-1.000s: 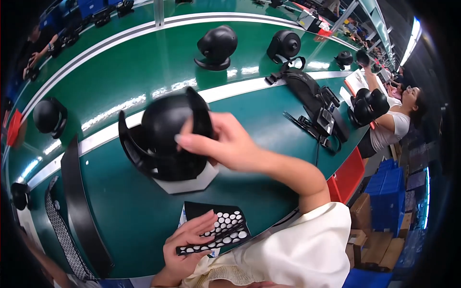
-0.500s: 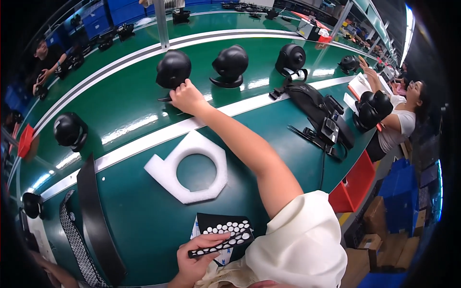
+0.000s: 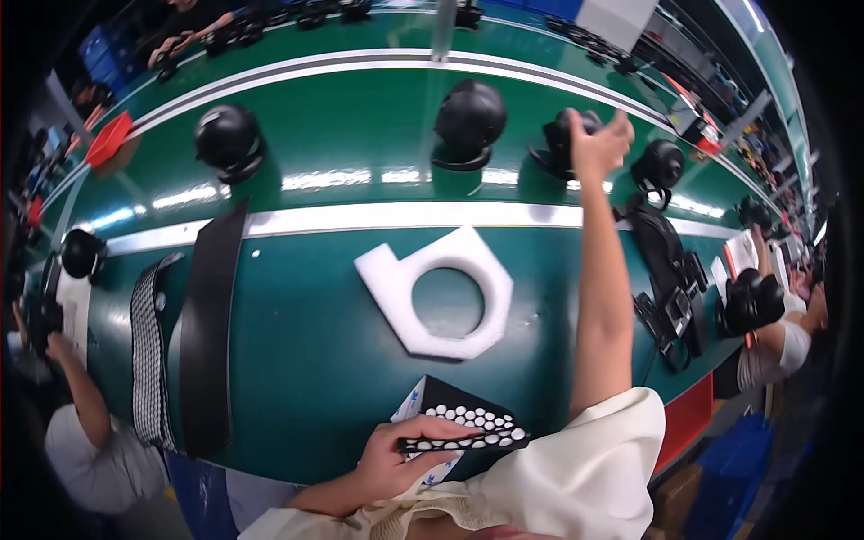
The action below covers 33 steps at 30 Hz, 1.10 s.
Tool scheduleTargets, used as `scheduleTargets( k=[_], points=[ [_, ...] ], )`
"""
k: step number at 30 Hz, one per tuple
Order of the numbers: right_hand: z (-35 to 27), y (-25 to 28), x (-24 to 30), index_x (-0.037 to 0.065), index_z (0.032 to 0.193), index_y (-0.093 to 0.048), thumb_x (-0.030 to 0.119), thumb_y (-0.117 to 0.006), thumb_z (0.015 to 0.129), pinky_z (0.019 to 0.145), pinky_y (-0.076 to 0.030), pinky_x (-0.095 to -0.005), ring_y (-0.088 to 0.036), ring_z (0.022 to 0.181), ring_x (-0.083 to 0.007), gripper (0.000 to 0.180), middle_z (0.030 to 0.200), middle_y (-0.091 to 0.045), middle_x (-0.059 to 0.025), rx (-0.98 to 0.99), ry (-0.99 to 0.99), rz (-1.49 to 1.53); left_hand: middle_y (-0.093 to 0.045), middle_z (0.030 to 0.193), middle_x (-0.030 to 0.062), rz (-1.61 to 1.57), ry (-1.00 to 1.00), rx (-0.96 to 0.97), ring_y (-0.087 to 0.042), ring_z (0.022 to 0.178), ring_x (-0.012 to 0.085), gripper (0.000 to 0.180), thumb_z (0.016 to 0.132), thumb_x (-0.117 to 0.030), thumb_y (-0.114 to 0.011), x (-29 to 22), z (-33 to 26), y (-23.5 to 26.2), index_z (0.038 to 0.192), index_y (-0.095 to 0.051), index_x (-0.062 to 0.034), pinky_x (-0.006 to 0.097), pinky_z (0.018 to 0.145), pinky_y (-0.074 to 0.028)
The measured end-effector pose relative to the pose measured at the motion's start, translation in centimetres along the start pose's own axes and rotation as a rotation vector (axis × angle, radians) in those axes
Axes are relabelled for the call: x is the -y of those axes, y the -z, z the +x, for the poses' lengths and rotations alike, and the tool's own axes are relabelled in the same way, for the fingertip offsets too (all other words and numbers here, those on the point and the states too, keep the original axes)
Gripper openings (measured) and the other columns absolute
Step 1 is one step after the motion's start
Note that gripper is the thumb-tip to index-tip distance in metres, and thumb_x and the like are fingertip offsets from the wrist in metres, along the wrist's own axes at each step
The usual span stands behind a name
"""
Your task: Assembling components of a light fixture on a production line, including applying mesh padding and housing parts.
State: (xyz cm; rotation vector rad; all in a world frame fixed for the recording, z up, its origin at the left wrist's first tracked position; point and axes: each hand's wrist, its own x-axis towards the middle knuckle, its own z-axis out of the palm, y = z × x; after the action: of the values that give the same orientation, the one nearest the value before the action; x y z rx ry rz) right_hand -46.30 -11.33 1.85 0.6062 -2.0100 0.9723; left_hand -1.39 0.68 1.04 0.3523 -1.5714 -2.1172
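My left hand (image 3: 396, 461), low in the middle, pinches a black sheet of round white pads (image 3: 468, 419); a printed white backing shows beside it. My right arm stretches over the green belt. At its end, my right hand (image 3: 601, 151) has its fingers apart, next to a round black device on a base (image 3: 560, 139) that it partly hides; whether they touch I cannot tell. To the left of it stands another round black device (image 3: 472, 115). Between my arms, a white foam ring (image 3: 493, 310) with a straight tab lies flat on the green table.
A black strip (image 3: 209, 342) and a dotted strip (image 3: 148, 351) lie on the left. More round devices stand on the belt (image 3: 342, 135). Black straps with a small boxy unit (image 3: 677, 310) lie right, near a red bin (image 3: 688, 423). Co-workers sit at both sides.
The view has swung left, so things sit farther right. My right hand has left the base of one round device, opened, and moved right to the neighbouring one. My left hand keeps its sheet.
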Motion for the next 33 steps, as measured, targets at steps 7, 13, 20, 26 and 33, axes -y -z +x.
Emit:
scheduleTargets(
  k=[7,13,20,26,33],
  points=[
    [1.4,-2.1,-3.3,0.008,0.125,-0.030,0.035,-0.078,0.055,0.077,-0.045,-0.0377,-0.048,0.099,-0.0264,0.089,0.116,-0.039,-0.0160,0.505,-0.657,0.872,-0.061,0.097,0.0114,-0.014,-0.063,-0.063,-0.058,0.089,0.0160,0.022,0.075,0.002,-0.060,-0.2,-0.9,0.7,0.096,-0.056,0.0033,0.026,0.080,-0.044],
    [-0.1,4.8,-4.9,0.017,0.123,-0.041,0.050,-0.048,0.075,0.090,-0.037,-0.0495,-0.045,0.111,-0.0271,0.058,0.122,-0.046,-0.0092,0.823,-0.893,1.470,-0.062,0.083,0.0080,0.061,-0.026,-0.121,-0.057,0.073,0.0110,0.018,0.074,0.000,-0.064,-0.9,-1.3,0.8,0.091,-0.058,0.0014,0.022,0.067,-0.044],
    [-4.0,14.0,4.5,0.016,0.126,-0.038,0.062,-0.040,0.076,0.093,-0.032,-0.0561,-0.037,0.117,-0.0343,0.068,0.127,-0.039,-0.0127,1.012,-1.077,1.600,-0.060,0.091,0.0090,-0.125,0.092,-0.152,-0.054,0.085,0.0111,0.011,0.076,-0.003,-0.062,-1.9,-1.2,1.0,0.085,-0.057,0.0005,0.023,0.076,-0.041],
    [-12.9,16.4,7.7,0.012,0.125,-0.038,0.064,-0.026,0.080,0.095,-0.034,-0.0472,-0.043,0.113,-0.0299,0.070,0.125,-0.042,-0.0117,1.588,-1.299,1.809,-0.045,0.118,0.0139,-0.248,0.018,-0.222,-0.040,0.112,0.0192,0.018,0.078,-0.013,-0.061,0.4,-0.5,2.0,0.088,-0.058,0.0016,0.030,0.089,-0.033],
    [-10.8,15.0,9.3,0.008,0.116,-0.046,0.061,-0.030,0.082,0.051,-0.049,-0.0256,-0.058,0.077,-0.0170,0.065,0.095,-0.058,-0.0100,2.569,-0.985,1.364,-0.058,0.087,0.0051,-0.533,0.200,-0.280,-0.054,0.080,0.0100,0.023,0.080,-0.012,-0.059,0.3,-1.3,1.2,0.099,-0.053,0.0000,0.025,0.075,-0.044]
  ],
)
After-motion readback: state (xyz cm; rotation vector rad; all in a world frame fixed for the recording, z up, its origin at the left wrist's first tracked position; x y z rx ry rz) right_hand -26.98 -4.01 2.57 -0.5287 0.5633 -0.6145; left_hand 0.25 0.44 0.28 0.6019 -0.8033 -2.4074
